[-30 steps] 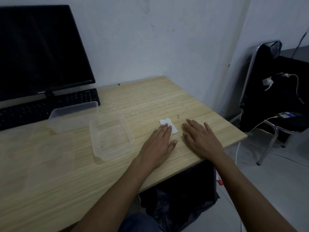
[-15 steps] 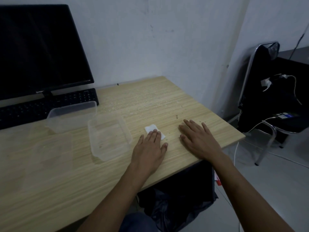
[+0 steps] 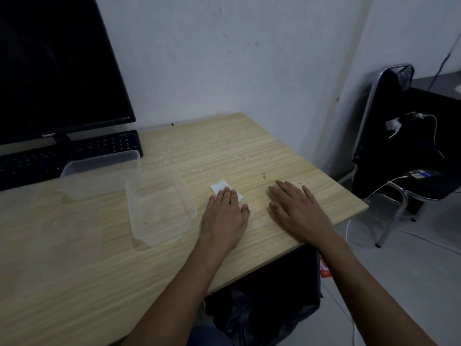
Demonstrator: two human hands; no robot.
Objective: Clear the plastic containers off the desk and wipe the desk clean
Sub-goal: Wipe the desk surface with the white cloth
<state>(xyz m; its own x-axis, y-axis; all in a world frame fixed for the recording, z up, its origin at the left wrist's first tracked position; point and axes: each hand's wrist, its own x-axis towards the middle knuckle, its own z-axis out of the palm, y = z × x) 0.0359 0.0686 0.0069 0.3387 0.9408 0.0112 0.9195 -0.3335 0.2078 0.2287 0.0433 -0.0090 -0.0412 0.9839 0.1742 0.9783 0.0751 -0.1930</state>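
Observation:
My left hand (image 3: 225, 212) lies flat on the wooden desk (image 3: 249, 151), its straight fingers pressing a small white tissue (image 3: 219, 188) against the top. My right hand (image 3: 298, 211) rests flat and open on the desk near the right edge, touching nothing else. A clear plastic container (image 3: 159, 208) stands just left of my left hand. A second clear container (image 3: 99, 174) stands behind it, in front of the keyboard. Small dark crumbs (image 3: 264, 175) dot the desk beyond my hands.
A black monitor (image 3: 59, 68) and black keyboard (image 3: 74, 156) fill the back left. A black bin bag (image 3: 264, 303) hangs under the desk's front edge. To the right stands a metal-framed chair (image 3: 399, 146) with white cables.
My left hand has slid the tissue leftward across the desk, toward the near container. My right hand has stayed flat in about the same place.

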